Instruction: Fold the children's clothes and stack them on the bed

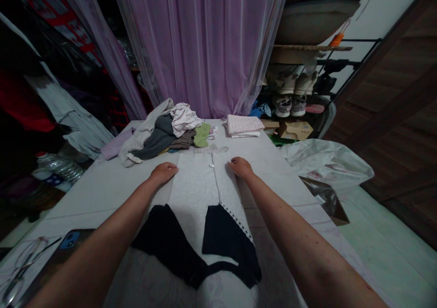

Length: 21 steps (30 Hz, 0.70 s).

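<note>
A white garment (191, 180) with navy blue panels (225, 230) lies spread flat on the white-covered table in front of me. A seam runs down it, a dotted trim edges one navy panel, and a small tag shows near its far end. At its left edge, my left hand (165, 172) is closed with the cloth at its fingertips. My right hand (241, 166) pinches the opposite edge, level with the left. Beyond them sits a heap of crumpled clothes (160, 132), and a folded pink striped cloth (244, 125) rests to its right.
At the near left are a phone (64, 248) and eyeglasses (22, 267). Plastic bottles (61, 167) stand left of the table. A purple curtain (205, 48) hangs behind it. Right of the table are a shoe rack (290, 103), a plastic bag (327, 164) and a cardboard box (337, 210).
</note>
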Motion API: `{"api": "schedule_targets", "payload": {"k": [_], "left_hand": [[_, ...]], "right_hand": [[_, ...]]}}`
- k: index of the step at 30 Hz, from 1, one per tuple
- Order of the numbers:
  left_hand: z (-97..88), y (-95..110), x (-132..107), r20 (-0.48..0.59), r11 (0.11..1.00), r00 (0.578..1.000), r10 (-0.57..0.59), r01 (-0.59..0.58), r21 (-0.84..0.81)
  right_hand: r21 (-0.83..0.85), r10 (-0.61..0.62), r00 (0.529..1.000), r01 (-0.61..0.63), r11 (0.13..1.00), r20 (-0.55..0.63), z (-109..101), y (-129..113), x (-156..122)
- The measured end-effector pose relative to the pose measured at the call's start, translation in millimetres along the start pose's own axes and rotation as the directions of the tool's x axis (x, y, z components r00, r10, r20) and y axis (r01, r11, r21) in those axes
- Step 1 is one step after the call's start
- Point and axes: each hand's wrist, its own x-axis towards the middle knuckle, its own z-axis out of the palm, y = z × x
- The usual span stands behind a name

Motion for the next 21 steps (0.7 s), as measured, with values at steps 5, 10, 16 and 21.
{"api": "schedule_targets", "payload": {"k": [5,10,16,21], "left_hand": [[-5.1,0.4,-27.3,0.047,0.995,0.999,0.016,-0.021,0.101],[-9.8,-4.9,-55.6,0.205,0.987,0.976,0.071,-0.099,0.128],[-3.9,-6.6,-85.0,0.297,0.982,0.937,0.184,-0.191,-0.007],[-4.9,2.7,-108.0,0.282,0.960,0.921,0.268,-0.281,0.007]], "right_hand": [[-0.039,0.004,1.000,-0.004,0.999,-0.022,-9.8,-3.5,-4.7],[-0.162,-0.332,0.940,0.316,0.935,-0.079,-14.6,-39.7,-21.5],[-0.379,-0.814,0.549,0.805,0.456,0.187,6.3,-106.9,-41.1],[-0.435,-0.843,0.450,0.849,0.301,0.294,16.0,-132.6,-23.0]]}}
